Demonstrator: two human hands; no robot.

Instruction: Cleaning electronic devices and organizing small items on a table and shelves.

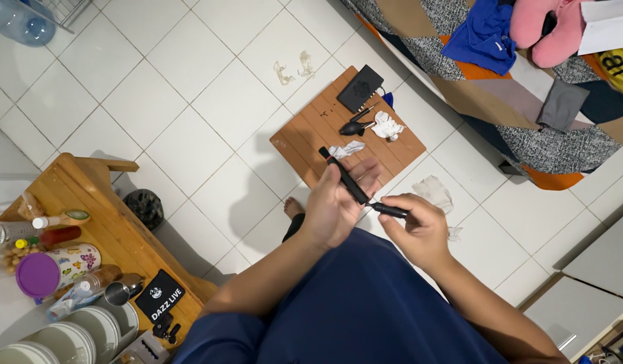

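Looking straight down here at someone in dark blue clothes, with both hands up in front of them over a white tiled floor (190,101). Left hand (335,205) is wrapped around a long black pen-shaped tool (343,176), fingers curled on its lower part while the top end sticks out up and to the left. Right hand (419,226) is pinching a shorter black stick-like piece (390,210) between thumb and fingers, and its tip sits right at the bottom end of the long tool, looks like touching, can't tell for sure

Below the hands on the floor there's a small wooden board (305,138). On it: a flat black case (360,87) near the far corner, a black rubber bulb blower (353,127) just beside a crumpled white tissue (388,125), and another bit of tissue (346,149) closer to the hands. One more crumpled tissue (434,191) lies on the tiles off the board's edge, near the right hand. A bare foot (293,206) pokes out under the left forearm

Off to the left is a wooden rack (116,229) with jars, bottles and stacked plates. Top right is a bed (527,145) with a patchwork cover, a blue cloth (483,34) and a pink cushion (547,27) on it
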